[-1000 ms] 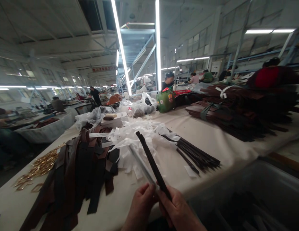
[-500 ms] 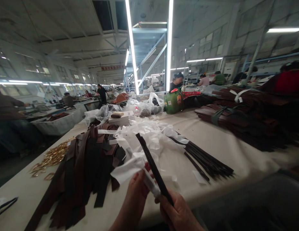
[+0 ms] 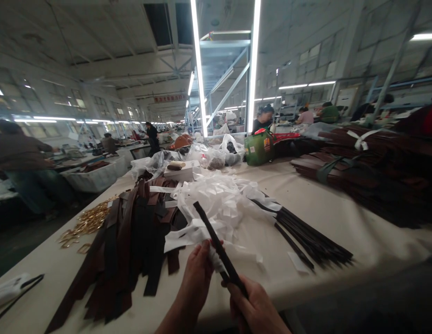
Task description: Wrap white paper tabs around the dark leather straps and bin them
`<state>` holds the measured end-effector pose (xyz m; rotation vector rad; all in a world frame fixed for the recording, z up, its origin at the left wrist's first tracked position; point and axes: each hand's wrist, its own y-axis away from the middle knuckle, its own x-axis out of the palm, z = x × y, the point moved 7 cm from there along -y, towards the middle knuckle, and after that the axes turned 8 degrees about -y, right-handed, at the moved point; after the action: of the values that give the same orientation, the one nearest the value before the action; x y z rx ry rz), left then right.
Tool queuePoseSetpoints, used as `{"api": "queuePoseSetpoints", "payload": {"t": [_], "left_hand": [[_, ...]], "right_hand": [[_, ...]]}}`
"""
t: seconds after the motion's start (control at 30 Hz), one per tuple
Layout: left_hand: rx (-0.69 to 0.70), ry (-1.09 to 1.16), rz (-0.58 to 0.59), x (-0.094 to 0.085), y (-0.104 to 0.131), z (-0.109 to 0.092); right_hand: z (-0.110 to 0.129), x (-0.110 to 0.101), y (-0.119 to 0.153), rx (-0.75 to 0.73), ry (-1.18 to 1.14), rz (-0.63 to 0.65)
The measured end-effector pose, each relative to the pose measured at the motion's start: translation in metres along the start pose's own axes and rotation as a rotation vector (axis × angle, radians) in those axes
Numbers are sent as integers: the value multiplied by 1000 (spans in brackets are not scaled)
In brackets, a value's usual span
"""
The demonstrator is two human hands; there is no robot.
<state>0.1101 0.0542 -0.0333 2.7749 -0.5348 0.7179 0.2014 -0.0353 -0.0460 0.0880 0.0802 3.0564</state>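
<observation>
My right hand (image 3: 254, 299) is closed around the lower end of a narrow dark strap (image 3: 217, 241), which slants up and away to the left. My left hand (image 3: 196, 271) pinches a strip of thin white paper (image 3: 181, 237) beside the strap's middle; part of the paper is bunched between the two hands. Just beyond lies a heap of crumpled white paper (image 3: 216, 197). To the right, several similar dark straps (image 3: 309, 234) lie in a bundle, partly under white paper. Brown and black leather strips (image 3: 121, 246) are spread at the left.
Gold metal rings (image 3: 92, 217) lie along the table's left edge. A white object with a black cord (image 3: 14, 290) is at the near left. Farther back stand a white box (image 3: 183, 171) and a green container (image 3: 259, 148). Tied leather stacks (image 3: 341, 171) fill the right. Other people work beyond.
The view has swung slightly left. The strap's far end has dipped, and the white paper beside it now looks more bunched near my left hand.
</observation>
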Motion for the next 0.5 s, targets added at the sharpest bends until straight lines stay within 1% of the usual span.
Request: {"api": "queuePoseSetpoints", "payload": {"t": [0.07, 0.1, 0.17, 0.23, 0.33, 0.43, 0.47, 0.5], "left_hand": [[-11, -17, -13, -1, 3, 3], [-28, -32, -1, 1, 6, 7], [-54, -88, 42, 8, 12, 14], [-54, -165, 83, 14, 16, 17], [-43, -222, 121, 15, 15, 14], [-35, -184, 209, 13, 13, 8], [-30, -169, 225, 11, 11, 5], [-28, -156, 214, 7, 10, 2]], "right_hand": [[-2, -3, 3, -41, 78, -34], [0, -5, 3, -74, 99, -62], [5, -8, -1, -130, 92, -107], [8, -9, -7, -148, 52, -130], [4, -6, -12, -123, 14, -129], [-1, -7, -10, -94, -75, -136], [-1, -7, -8, -81, -120, -135], [0, -8, -6, -66, -171, -130]]}}
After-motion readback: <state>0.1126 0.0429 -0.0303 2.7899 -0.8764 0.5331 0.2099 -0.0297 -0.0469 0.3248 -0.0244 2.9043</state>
